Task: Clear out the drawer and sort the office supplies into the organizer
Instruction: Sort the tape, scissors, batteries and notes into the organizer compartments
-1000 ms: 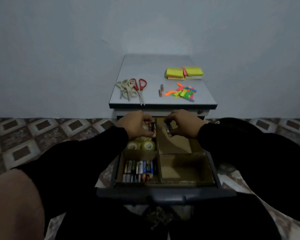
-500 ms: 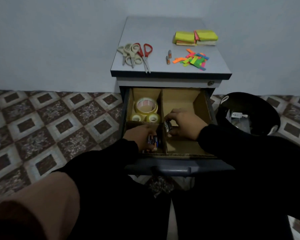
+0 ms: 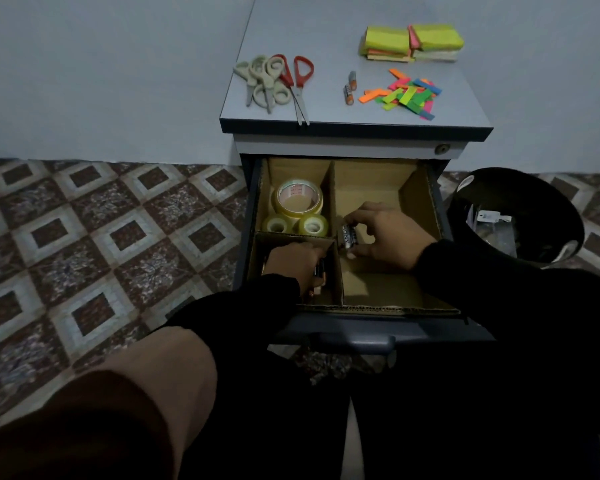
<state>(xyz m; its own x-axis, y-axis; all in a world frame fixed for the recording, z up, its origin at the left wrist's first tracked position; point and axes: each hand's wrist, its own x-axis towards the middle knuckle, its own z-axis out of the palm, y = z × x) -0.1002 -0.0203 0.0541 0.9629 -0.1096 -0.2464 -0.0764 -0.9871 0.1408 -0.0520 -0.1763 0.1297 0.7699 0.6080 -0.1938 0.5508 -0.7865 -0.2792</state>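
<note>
We see our right hand pinching batteries in its fingers, just right of the organizer's central divider; our left hand, left of it, seemingly grips more.

- The drawer of a small cabinet is pulled out, and a cardboard organizer sits inside it.
- The left hand is down in the near left compartment, fingers curled around dark batteries.
- The right hand is in the large right compartment and pinches a few batteries close to the middle divider.
- Three tape rolls lie in the far left compartment.
- On the cabinet top lie scissors, two loose batteries, coloured paper flags and sticky note pads.
- A black bin stands on the patterned floor, right of the drawer.
</note>
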